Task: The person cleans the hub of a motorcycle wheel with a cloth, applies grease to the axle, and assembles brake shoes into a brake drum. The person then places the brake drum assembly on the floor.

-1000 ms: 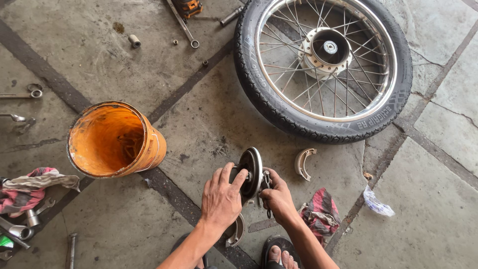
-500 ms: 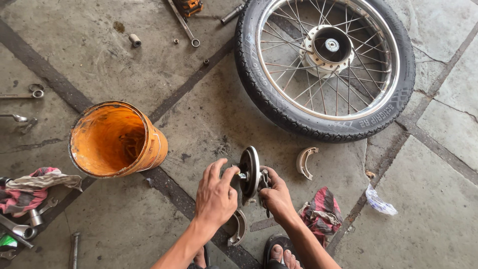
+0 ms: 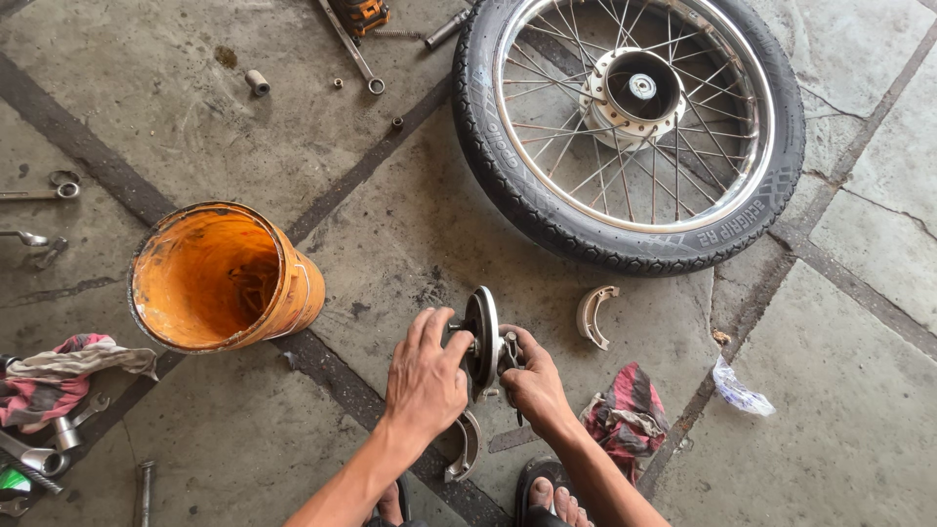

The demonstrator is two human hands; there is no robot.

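Loose spanners (image 3: 39, 190) and sockets (image 3: 44, 457) lie at the far left of the concrete floor (image 3: 410, 224) beside a striped rag (image 3: 54, 376), and the orange bucket (image 3: 220, 278) lies tipped on its side just inside them; a careless elbow could, I judge, send it rolling into those tools. In the middle, the left hand (image 3: 425, 381) is wrapped around one face of the round brake plate (image 3: 481, 337), held on edge just above the floor, while the right hand (image 3: 532, 385) pinches the fittings on its other face. If either grip slackens, the plate would likely drop onto the brake shoe (image 3: 466, 446) lying beneath, or onto the sandalled foot (image 3: 551, 493). Greasy fingers would make that slip likelier. To the right, a second shoe (image 3: 593, 314) and the spoked wheel (image 3: 634, 127) lie apart, clear of trouble.
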